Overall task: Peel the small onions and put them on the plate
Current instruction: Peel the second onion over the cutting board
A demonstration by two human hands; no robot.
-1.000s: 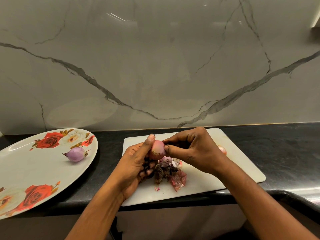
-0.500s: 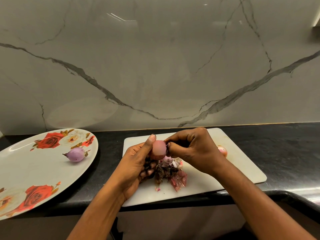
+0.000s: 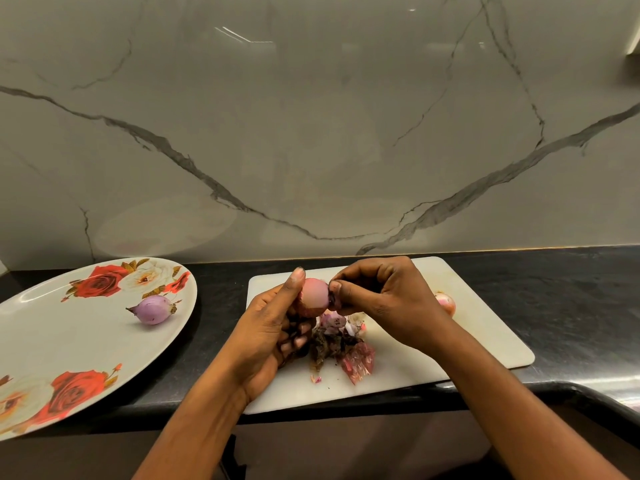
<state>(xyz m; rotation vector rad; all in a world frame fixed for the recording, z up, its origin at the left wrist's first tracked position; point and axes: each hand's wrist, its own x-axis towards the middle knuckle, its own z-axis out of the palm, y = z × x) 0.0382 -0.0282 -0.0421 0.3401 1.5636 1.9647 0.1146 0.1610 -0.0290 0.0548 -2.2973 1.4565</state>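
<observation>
Peeling in progress: the small onion (image 3: 314,295) was held above the cutting board (image 3: 485,341), the left hand (image 3: 266,337) curled round it with the thumb raised along its side. The right hand (image 3: 384,299) formed a tight grip, thumb and forefinger pinching a dark skin scrap (image 3: 333,300) at the onion's edge. One peeled onion (image 3: 152,309) lay on the plate (image 3: 69,341); skins (image 3: 341,344) were heaped beneath the hands.

Single head-worn view, facing forward and down, close over countertop (image 3: 554,306)

The onion (image 3: 314,294) held in the left hand (image 3: 268,341) now shows a smooth, pale pink top where brownish skin covered it a second ago. The right hand (image 3: 384,299) fingers (image 3: 342,292) now pinch a dark strip of skin (image 3: 332,301) at its right side.
</observation>
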